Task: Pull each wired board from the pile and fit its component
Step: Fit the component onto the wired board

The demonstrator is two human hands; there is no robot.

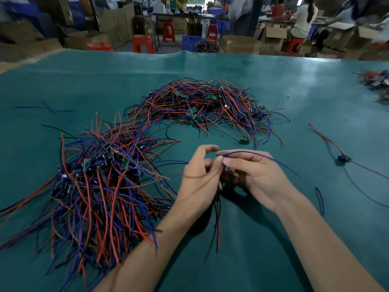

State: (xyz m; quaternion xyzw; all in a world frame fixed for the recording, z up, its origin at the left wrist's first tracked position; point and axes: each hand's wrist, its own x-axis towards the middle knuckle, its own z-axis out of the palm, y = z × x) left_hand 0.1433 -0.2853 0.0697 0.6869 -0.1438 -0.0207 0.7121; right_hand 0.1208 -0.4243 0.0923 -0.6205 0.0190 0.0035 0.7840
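A wired board is being held between both hands above the green mat (242, 81), though the board itself is being hidden by the fingers. The left hand (200, 175) is being kept curled around the piece, with thumb and forefinger pinching near its top. The right hand (256, 173) is being closed on it from the other side, its fingertips meeting those of the left. A blue wire (265, 158) is being trailed over the right hand's fingers toward the right, while red and black wires (218, 224) are being left hanging below the hands toward the near edge. The far pile (202, 104) of wired boards is lying beyond the hands, and a second pile (96, 182) is lying to the left. One single wired board (343, 158) is lying apart at the right.
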